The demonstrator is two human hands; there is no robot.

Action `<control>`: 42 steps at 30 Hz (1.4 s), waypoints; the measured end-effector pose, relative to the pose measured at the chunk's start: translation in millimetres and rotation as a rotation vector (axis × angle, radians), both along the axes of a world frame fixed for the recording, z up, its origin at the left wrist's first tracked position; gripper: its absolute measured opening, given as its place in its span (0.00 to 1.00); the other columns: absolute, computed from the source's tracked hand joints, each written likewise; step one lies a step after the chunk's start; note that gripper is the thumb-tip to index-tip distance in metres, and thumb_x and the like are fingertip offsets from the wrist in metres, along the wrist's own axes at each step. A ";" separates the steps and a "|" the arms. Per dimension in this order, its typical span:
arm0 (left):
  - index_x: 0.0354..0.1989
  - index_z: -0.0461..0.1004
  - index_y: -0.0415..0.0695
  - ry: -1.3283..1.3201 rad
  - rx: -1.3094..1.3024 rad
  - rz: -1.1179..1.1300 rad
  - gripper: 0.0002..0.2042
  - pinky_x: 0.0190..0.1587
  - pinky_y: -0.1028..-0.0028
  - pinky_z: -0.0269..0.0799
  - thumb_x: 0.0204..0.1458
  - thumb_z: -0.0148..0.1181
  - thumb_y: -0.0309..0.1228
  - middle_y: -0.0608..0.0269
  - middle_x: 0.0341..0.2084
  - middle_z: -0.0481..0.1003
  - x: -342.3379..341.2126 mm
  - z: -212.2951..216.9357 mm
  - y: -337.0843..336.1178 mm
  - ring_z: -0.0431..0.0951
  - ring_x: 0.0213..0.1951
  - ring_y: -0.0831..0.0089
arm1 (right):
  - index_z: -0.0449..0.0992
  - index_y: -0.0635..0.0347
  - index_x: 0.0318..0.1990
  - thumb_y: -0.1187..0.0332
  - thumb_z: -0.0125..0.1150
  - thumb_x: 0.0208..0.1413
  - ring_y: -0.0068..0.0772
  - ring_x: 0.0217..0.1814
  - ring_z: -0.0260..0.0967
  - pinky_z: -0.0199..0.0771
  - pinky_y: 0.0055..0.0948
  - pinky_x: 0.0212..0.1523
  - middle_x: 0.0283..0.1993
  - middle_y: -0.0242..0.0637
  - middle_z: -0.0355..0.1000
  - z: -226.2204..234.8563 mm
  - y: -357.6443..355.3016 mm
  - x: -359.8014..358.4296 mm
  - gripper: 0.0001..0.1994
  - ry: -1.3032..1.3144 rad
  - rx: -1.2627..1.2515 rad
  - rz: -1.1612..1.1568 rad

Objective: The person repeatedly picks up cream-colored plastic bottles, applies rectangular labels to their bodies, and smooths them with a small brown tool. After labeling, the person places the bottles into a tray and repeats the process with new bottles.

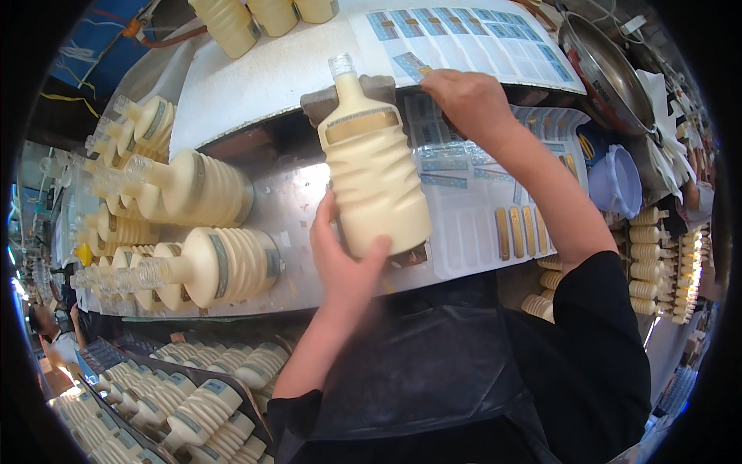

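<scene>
Your left hand (344, 267) is wrapped around the bottom of the tall ribbed cream plastic bottle with the clear cap (373, 166), holding it up over the shiny metal counter (297, 213). Your right hand (464, 97), just past the bottle's top, pinches one small blue sticker (412, 66) on the white sticker sheet (464, 31). Peel slowly by one corner, keep the bottle still, and press it on flat.

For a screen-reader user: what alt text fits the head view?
A left hand holds a cream ribbed bottle upright while the right hand picks at a label sheet. More bottles lie on the metal bench to the left.
</scene>
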State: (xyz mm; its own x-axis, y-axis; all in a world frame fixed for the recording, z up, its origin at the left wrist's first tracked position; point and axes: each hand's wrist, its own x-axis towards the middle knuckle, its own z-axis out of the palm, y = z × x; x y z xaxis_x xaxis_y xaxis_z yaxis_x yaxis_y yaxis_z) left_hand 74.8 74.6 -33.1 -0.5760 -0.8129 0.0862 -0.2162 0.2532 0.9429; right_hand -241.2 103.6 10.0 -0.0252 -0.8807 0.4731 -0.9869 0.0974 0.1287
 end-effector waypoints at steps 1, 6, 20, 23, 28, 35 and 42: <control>0.72 0.53 0.35 -0.005 -0.002 0.000 0.45 0.69 0.55 0.58 0.46 0.70 0.37 0.41 0.64 0.61 1.6 0.0 -0.2 0.63 0.66 0.50 | 0.81 0.58 0.43 0.70 0.65 0.57 0.42 0.38 0.81 0.81 0.33 0.37 0.44 0.35 0.82 9.0 1.8 0.5 0.08 -0.006 0.023 0.029; 0.73 0.51 0.37 -0.053 -0.108 -0.094 0.49 0.70 0.55 0.58 0.44 0.72 0.39 0.41 0.65 0.59 9.5 -0.9 -3.1 0.62 0.67 0.49 | 0.84 0.57 0.42 0.75 0.63 0.55 0.37 0.36 0.82 0.80 0.31 0.31 0.41 0.39 0.83 53.3 27.4 61.8 0.09 -0.708 -0.008 0.128; 0.73 0.51 0.35 0.186 0.195 0.021 0.40 0.71 0.58 0.55 0.56 0.63 0.37 0.41 0.67 0.57 -11.9 -4.6 -1.8 0.58 0.70 0.54 | 0.84 0.57 0.44 0.71 0.66 0.46 0.17 0.23 0.67 0.64 0.21 0.20 0.57 0.35 0.79 11.5 84.6 103.4 0.14 0.019 -0.077 0.667; 0.73 0.51 0.36 0.194 0.169 0.020 0.38 0.72 0.58 0.54 0.58 0.61 0.37 0.42 0.68 0.56 -11.8 -11.9 0.0 0.58 0.70 0.54 | 0.84 0.55 0.47 0.72 0.64 0.48 0.18 0.25 0.70 0.67 0.22 0.21 0.56 0.35 0.80 4.5 97.2 94.2 0.16 0.007 -0.038 0.602; 0.74 0.50 0.35 0.398 0.349 0.030 0.33 0.72 0.59 0.53 0.65 0.54 0.36 0.43 0.69 0.57 -10.9 -8.3 5.2 0.58 0.71 0.57 | 0.81 0.55 0.53 0.69 0.62 0.55 0.31 0.30 0.76 0.75 0.30 0.28 0.45 0.40 0.81 -24.8 114.5 88.6 0.17 -0.363 0.005 0.383; 0.75 0.47 0.36 0.330 0.257 -0.022 0.31 0.72 0.65 0.51 0.70 0.49 0.38 0.49 0.70 0.58 -9.9 -8.6 9.2 0.58 0.70 0.63 | 0.74 0.63 0.61 0.57 0.62 0.64 0.23 0.30 0.69 0.70 0.27 0.34 0.27 0.35 0.73 -6.7 90.2 146.1 0.24 -1.444 0.245 -0.184; 0.72 0.50 0.31 0.317 0.178 0.021 0.36 0.70 0.62 0.57 0.62 0.59 0.38 0.44 0.67 0.59 -16.6 -13.4 10.3 0.62 0.68 0.59 | 0.74 0.63 0.62 0.55 0.66 0.63 0.16 0.30 0.63 0.67 0.23 0.32 0.27 0.25 0.71 -44.3 87.8 141.0 0.27 -1.569 0.107 -0.087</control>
